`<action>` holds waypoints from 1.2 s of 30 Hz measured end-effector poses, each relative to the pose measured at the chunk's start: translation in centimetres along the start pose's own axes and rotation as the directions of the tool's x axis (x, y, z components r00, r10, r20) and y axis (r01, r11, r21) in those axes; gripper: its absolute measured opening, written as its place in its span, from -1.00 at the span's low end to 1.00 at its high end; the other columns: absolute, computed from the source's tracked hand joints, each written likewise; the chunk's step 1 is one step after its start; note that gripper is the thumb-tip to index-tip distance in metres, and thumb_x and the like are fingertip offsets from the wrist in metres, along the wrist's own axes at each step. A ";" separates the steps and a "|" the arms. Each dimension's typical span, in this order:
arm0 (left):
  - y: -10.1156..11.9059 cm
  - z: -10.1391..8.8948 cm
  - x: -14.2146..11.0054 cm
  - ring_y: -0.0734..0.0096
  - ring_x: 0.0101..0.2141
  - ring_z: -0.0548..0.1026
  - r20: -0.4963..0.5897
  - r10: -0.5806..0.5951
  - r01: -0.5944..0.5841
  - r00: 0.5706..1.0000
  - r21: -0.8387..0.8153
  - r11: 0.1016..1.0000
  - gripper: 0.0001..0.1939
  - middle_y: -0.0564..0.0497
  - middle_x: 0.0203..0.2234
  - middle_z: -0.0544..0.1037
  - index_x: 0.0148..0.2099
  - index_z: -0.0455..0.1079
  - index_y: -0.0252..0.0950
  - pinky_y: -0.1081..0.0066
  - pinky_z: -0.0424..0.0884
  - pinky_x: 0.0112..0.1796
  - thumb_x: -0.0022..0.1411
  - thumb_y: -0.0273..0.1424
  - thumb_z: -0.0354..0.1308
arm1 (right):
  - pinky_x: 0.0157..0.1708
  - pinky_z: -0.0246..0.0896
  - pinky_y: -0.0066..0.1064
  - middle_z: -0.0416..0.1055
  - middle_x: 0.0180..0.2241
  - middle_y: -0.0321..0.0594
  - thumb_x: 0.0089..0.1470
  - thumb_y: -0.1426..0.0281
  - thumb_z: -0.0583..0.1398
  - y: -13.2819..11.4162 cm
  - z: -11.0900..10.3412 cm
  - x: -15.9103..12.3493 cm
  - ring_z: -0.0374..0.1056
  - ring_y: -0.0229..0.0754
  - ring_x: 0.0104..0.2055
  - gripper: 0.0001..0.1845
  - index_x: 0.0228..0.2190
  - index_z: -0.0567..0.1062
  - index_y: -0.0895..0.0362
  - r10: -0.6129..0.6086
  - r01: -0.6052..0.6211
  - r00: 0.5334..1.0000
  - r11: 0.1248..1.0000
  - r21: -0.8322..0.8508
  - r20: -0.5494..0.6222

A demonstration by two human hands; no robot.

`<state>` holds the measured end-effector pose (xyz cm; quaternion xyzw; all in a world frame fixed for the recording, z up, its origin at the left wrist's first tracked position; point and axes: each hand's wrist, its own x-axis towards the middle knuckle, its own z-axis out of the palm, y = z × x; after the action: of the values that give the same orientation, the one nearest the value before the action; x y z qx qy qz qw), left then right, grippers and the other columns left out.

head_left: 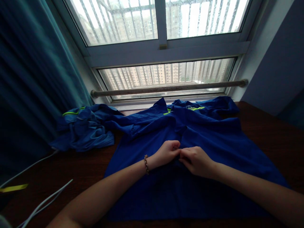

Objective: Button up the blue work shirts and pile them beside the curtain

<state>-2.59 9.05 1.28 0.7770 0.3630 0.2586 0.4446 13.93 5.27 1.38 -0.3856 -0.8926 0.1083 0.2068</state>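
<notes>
A blue jacket [209,136] with bright green trim lies spread over the dark wooden surface, its collar toward the window. Above its middle front, my left hand [169,151] is closed, fingers curled in a pinch at the front edge of the cloth. My right hand [196,161] meets it there, thumb and fingers pinched together on the same edge. The fingertips of both hands touch or nearly touch. Whatever small part of the jacket sits between them is hidden. A beaded bracelet [146,164] circles my left wrist.
A crumpled blue garment [87,129] with green trim lies at the left, beside the teal curtain [47,57]. White cables [45,202] and a yellow strip [14,188] are at the lower left. A metal rail [166,89] crosses before the window. Dark wood [268,133] shows at right.
</notes>
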 end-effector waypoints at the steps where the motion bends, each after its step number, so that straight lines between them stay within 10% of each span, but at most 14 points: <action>1: 0.0 0.0 0.0 0.61 -0.61 0.02 -0.008 -0.002 0.002 1.000 -0.007 1.000 -0.78 0.19 -0.68 0.09 -0.57 0.06 -0.31 0.52 -0.07 -0.61 0.03 -0.42 0.03 | -0.49 0.01 -0.46 0.37 -0.51 -0.27 -0.04 0.48 0.07 0.0 0.1 0.0 0.26 -0.28 -0.50 -0.92 -0.53 0.31 0.16 0.017 -0.017 1.000 1.000 -0.005 -0.005; 21: 0.1 0.2 0.2 0.55 -0.66 0.32 0.050 -0.139 0.147 0.989 -0.232 0.961 -0.76 0.10 -0.67 0.33 -0.36 0.34 -0.40 0.55 0.23 -0.63 0.07 -0.28 0.06 | -0.55 -0.13 -0.45 0.36 -0.53 -0.30 -0.08 0.36 0.15 0.9 -0.5 0.5 0.27 -0.27 -0.50 -0.87 -0.55 0.30 0.14 0.101 -0.096 0.995 0.974 -0.203 0.012; 27: 1.4 -1.9 0.3 0.31 -0.31 0.42 0.003 0.025 -0.025 1.000 0.096 0.995 -0.61 -0.13 -0.23 0.45 -0.07 0.32 -0.33 0.35 0.35 -0.29 0.08 -0.23 0.08 | -0.56 -0.13 -0.42 0.36 -0.50 -0.22 0.01 0.37 0.04 3.2 -2.1 1.1 0.27 -0.22 -0.46 -0.88 -0.49 0.32 0.14 0.184 -0.219 0.975 0.879 -0.423 -0.123; 31: 0.3 -6.2 0.3 -0.19 0.14 -0.16 0.002 0.077 -0.059 0.997 0.663 0.746 0.09 -0.17 0.20 -0.15 0.22 -0.10 -0.14 -0.09 -0.16 0.04 -0.35 -0.11 0.34 | -0.43 0.04 -0.37 0.38 -0.39 -0.09 0.05 0.28 0.02 9.2 -4.6 1.3 0.24 -0.07 -0.30 -0.77 -0.38 0.39 0.15 0.343 -0.460 0.885 0.752 -0.473 -0.315; 33: -1.3 -8.7 0.3 -0.37 0.12 -0.34 -0.111 -0.106 0.152 0.988 0.802 0.577 0.28 -0.20 0.21 -0.38 0.25 -0.31 -0.12 -0.25 -0.26 -0.03 -0.45 -0.04 0.34 | -0.24 0.09 -0.25 0.29 -0.11 -0.04 -0.04 0.17 0.11 13.0 -5.1 0.9 0.14 0.06 -0.09 -0.55 -0.11 0.32 0.12 0.362 -0.489 0.868 0.743 -0.457 -0.339; 36: -3.9 -11.9 0.2 -0.50 0.07 -0.10 -0.415 -0.350 0.531 0.840 0.761 0.372 0.24 -0.40 0.18 -0.34 0.25 -0.42 -0.23 -0.25 -0.02 -0.10 -0.31 0.06 0.23 | -0.13 0.04 -0.09 0.09 0.09 -0.08 -0.11 -0.01 0.10 17.5 -4.7 0.1 0.05 0.17 0.00 -0.23 0.08 0.12 0.05 0.517 -0.580 0.814 0.712 -0.395 -0.263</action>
<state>-12.37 16.55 3.42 0.7374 0.6750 -0.0134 0.0195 27.27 17.45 -0.57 -0.6772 -0.7209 -0.0746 0.1275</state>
